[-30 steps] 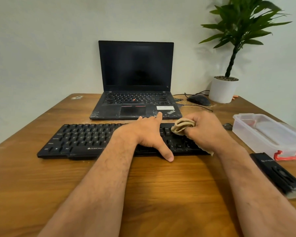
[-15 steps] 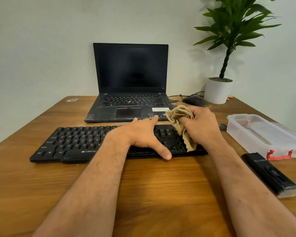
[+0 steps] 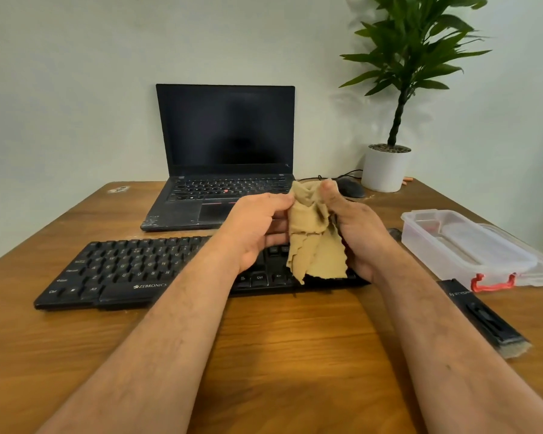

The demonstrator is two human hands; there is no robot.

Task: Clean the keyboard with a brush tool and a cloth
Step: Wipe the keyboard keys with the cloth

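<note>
Keyboard: the black keyboard (image 3: 132,270) lies flat across the middle of the wooden table (image 3: 264,355), its right end hidden under my hands and the cloth.
Cloth: the tan cloth (image 3: 314,242) hangs in loose folds above the right-hand keys, its frayed lower edge just over the near row.
Hands: my left hand (image 3: 257,227) pinches the cloth's left edge; my right hand (image 3: 355,230) is closed on its right side, thumb up, the two close together with the cloth between them.
Brush: the black brush tool (image 3: 483,317) rests untouched at the table's near right edge, bristles towards me.
Beyond: an open laptop (image 3: 223,158) stands just behind the keyboard; a mouse (image 3: 351,187), a potted plant (image 3: 398,104) and a clear plastic box (image 3: 470,245) sit to the right.
Risk: nothing steadies the keyboard, so I judge a firm wipe could push it towards the laptop; the frayed edge could snag a keycap or shed lint between keys.
</note>
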